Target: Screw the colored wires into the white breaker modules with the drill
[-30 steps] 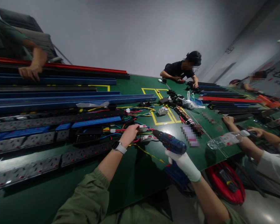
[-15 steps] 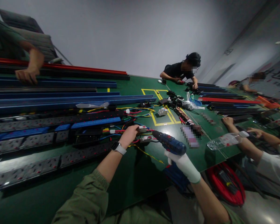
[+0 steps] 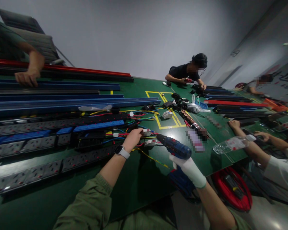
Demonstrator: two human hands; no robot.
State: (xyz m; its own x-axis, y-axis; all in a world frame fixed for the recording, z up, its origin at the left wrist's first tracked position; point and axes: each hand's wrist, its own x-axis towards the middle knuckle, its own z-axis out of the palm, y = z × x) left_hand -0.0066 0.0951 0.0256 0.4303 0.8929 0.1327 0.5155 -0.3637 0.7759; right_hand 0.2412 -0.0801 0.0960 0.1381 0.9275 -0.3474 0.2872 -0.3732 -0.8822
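Note:
My left hand, with a watch on the wrist, grips a small white breaker with wires at its left. My right hand, in a white glove, is closed round the handle of a blue and black power drill. The drill's bit points left and meets the right side of the breaker. Just below lies a second white breaker with a red wire. A third white breaker rests farther back, on the yellow tape marks. Black socket strips run to the left of my left hand.
Blue rails lie at the back left, near another person's hand. A clear bottle lies at the right by a co-worker's arms. Copper strips and a plastic bag are beyond the drill. Another person works across the table.
My hands, the breaker and the drill hold almost the same place. Across the table, the person's hand with a red tool has risen slightly.

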